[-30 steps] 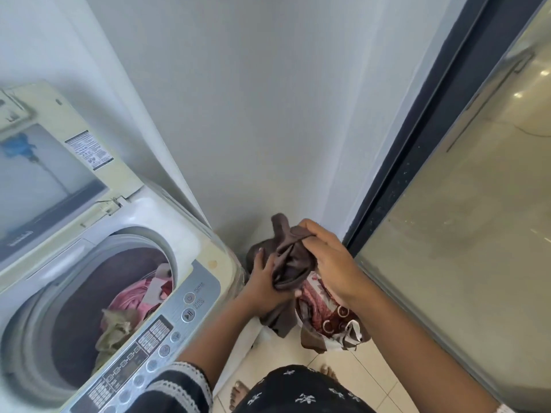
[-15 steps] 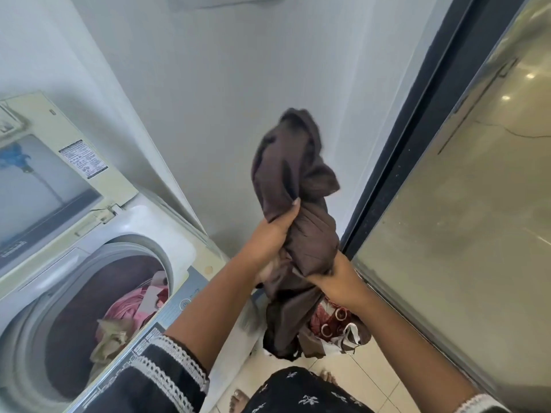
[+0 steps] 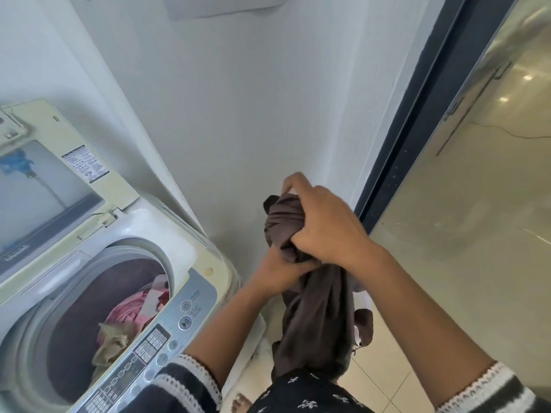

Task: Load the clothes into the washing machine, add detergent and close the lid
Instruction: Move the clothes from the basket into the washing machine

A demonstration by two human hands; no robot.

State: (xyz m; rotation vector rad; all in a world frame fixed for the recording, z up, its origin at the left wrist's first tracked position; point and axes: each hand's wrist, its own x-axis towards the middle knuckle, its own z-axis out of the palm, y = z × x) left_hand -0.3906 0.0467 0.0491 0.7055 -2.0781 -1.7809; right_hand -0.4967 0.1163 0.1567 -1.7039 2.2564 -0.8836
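A dark brown garment (image 3: 313,317) hangs bunched in front of me, right of the washing machine (image 3: 190,254). My right hand (image 3: 325,225) grips its upper bunch from above. My left hand (image 3: 277,272) grips it just below, partly under the right hand. The cloth's lower end trails down toward the floor. The machine's lid (image 3: 50,186) stands raised. In the open drum (image 3: 98,323) lie a pink garment (image 3: 128,314) and an olive one (image 3: 111,344).
The control panel (image 3: 167,332) runs along the machine's front edge under my left forearm. A white wall corner lies ahead and a dark-framed glass door (image 3: 417,108) stands to the right. More laundry (image 3: 365,326) sits on the tiled floor behind the brown garment.
The brown garment was lifted off the floor pile, held high, then gathered lower. My right hand has moved from below the cloth to over its top bunch.
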